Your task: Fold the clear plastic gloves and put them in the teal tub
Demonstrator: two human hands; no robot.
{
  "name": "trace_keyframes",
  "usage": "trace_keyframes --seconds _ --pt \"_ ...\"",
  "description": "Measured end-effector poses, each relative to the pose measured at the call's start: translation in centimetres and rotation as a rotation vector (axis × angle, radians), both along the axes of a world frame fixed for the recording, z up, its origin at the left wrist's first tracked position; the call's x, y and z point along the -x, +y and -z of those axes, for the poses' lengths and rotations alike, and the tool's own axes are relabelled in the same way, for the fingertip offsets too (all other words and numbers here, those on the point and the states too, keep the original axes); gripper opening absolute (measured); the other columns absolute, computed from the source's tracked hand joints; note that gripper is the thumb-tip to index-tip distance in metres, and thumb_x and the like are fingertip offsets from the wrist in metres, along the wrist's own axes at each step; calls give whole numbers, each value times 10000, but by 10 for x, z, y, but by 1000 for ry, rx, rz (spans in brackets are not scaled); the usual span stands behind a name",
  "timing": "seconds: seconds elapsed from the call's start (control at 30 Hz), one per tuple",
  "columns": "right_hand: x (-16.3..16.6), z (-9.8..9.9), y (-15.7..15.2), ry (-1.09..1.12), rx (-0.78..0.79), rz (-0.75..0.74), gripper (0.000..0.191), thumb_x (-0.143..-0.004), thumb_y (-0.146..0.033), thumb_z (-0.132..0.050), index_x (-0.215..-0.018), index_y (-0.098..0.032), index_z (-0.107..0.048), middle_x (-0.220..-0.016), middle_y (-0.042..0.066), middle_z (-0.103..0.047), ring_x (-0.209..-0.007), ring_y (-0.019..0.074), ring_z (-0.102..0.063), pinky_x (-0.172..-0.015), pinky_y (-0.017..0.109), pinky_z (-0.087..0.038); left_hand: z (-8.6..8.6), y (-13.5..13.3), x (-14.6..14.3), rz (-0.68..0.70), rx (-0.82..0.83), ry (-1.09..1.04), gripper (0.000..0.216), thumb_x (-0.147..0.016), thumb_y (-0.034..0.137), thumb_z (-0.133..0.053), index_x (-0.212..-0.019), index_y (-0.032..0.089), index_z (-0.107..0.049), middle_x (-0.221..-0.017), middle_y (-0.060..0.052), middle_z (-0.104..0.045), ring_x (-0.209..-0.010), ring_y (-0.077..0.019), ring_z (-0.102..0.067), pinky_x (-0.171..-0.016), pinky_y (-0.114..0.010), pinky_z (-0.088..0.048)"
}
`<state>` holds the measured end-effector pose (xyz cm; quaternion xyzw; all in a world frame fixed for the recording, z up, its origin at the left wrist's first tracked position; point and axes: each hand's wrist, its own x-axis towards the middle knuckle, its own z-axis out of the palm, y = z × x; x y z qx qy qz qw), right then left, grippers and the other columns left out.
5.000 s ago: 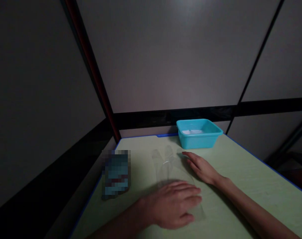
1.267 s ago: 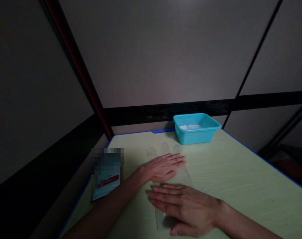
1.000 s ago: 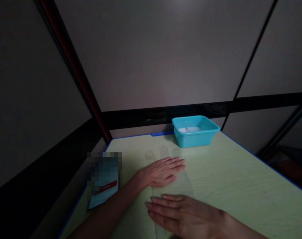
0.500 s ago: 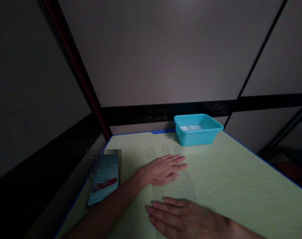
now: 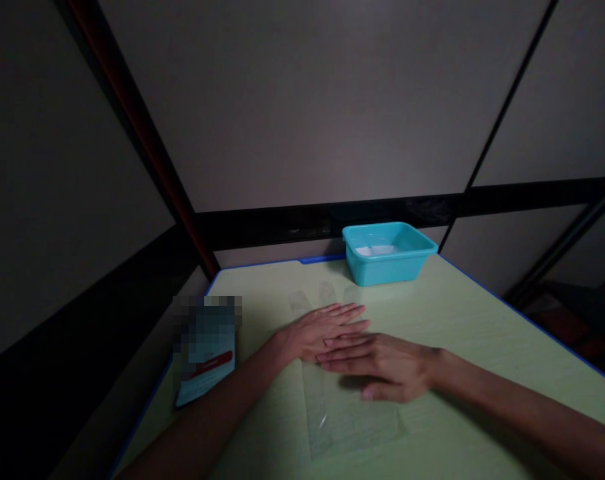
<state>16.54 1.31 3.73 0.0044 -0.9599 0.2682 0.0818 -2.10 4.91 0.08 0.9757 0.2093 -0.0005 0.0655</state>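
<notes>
A clear disposable plastic glove (image 5: 352, 427) lies flat on the pale table, its finger ends toward the far side and its wide cuff toward me. My left hand (image 5: 327, 328) rests flat on the middle of the glove, fingers stretched out to the right. Just nearer to me, my right hand (image 5: 377, 363) reaches in from the right with its fingers extended. Its fingertips overlap the near edge of my left hand, and its thumb hangs over the glove. Whether the fingertips touch the left hand or hover just above it, I cannot tell.
A turquoise plastic basin (image 5: 390, 263) with something white inside stands at the table's far edge. At the left edge lies a flat light-blue packet (image 5: 207, 363) with a red mark, partly blurred out. The table (image 5: 482, 347) has a blue rim, and dark-banded wall panels rise behind it.
My right hand has moved away from me, from the glove's cuff up to my left hand, leaving the cuff uncovered. My left hand stays flat on the glove. The view has shifted slightly.
</notes>
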Motion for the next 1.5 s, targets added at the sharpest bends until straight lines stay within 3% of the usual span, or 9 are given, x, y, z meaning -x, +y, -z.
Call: trace_keyframes --seconds 0.2,0.5,0.7,0.87,1.03,1.17,1.37,1.5 --pt "-4 14 9 -85 -136 -2 547 -845 -332 -399 -1325 -124 -242 -1387 63 -202 -1282 175 -15 -1050 380 -31 4 3 1 -8 -6 -18 530 -860 414 -333 -1330 232 -168 -1423 5 -44 -1288 -164 -47 -1043 -310 -75" --pt "-9 21 -1 -162 -157 14 674 -828 -440 -400 -1349 -113 -125 -1403 75 -117 -1267 220 96 -1040 418 -1 6 1 -1 -33 -36 -28 498 -867 375 -332 -1324 236 -186 -1422 0 -67 -1289 -151 -48 -1038 -310 -103" --pt "-13 15 -18 -181 -107 5 722 -827 -459 -396 -1351 -90 -64 -1398 122 -83 -1278 212 -25 -1045 386 -58 -4 -6 -4 -82 -18 -4 418 -906 245 -196 -1324 244 -170 -1421 22 -82 -1284 -129 -75 -1041 -315 -87" --pt "-20 8 -41 -199 -11 -28 680 -844 -406 -369 -1350 -88 -46 -1395 127 -76 -1276 208 -52 -1045 386 -69 -7 -7 -5 -89 -11 17 425 -905 239 -206 -1327 245 -161 -1421 19 -78 -1283 -135 -82 -1043 -311 -85" --pt "-28 -5 -61 -181 95 -74 618 -837 -354 -377 -1350 -118 -126 -1387 97 -154 -1261 212 -148 -1044 373 -123 -3 -5 -5 -80 -37 25 433 -903 236 -204 -1332 237 -147 -1421 19 -75 -1285 -141 -67 -1046 -318 -83" --pt "-18 -15 -54 -131 78 -109 590 -848 -352 -364 -1348 -121 -153 -1372 90 -214 -1255 194 -180 -1042 353 -141 -2 -5 -4 -66 -36 5 440 -897 249 -228 -1332 231 -163 -1419 12 -94 -1284 -153 -86 -1046 -321 -83" --pt "17 6 -21 -27 -39 -135 667 -826 -408 -421 -1339 -68 -165 -1367 137 -214 -1267 205 -123 -1037 365 -157 -6 -7 -4 -74 -11 -36 428 -897 228 -224 -1324 219 -199 -1417 11 -102 -1282 -143 -98 -1046 -306 -91" --pt "19 16 -21 -66 -33 -113 708 -823 -418 -419 -1346 -53 -109 -1385 149 -120 -1269 224 -103 -1042 369 -123 -7 -8 -4 -64 -16 -44 434 -893 219 -230 -1325 221 -194 -1417 14 -105 -1284 -133 -80 -1048 -298 -84"
